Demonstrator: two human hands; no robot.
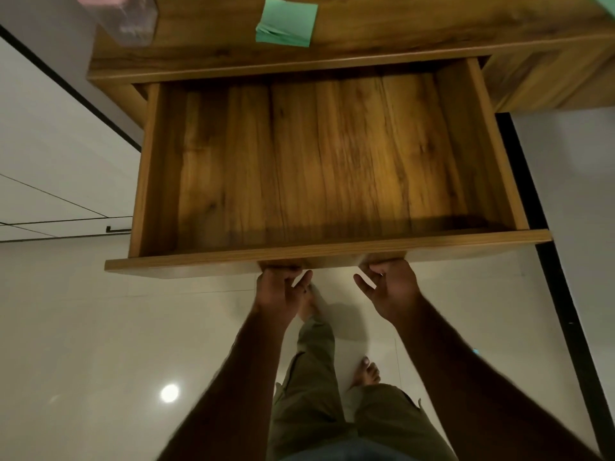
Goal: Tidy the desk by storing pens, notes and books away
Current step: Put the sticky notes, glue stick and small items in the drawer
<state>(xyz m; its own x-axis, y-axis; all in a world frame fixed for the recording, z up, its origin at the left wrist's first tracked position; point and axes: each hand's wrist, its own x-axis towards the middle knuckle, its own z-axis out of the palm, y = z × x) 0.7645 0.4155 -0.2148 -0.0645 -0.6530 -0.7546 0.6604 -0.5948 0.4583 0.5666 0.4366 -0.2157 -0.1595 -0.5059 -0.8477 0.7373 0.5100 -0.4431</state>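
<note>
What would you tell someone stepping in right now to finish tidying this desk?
Left hand and right hand: both grip the front edge of the drawer, fingers curled under it.
Drawer: pulled well out, nothing visible inside.
Green notes: a pad on the desk top, just behind the drawer, not yet stored.
Clear container: at the desk's left corner, too blurred to tell its contents.
Pens and books: none in view.
Done: drawer open.
Left: put the notes in, find the pens and books, store them, close the drawer.
</note>
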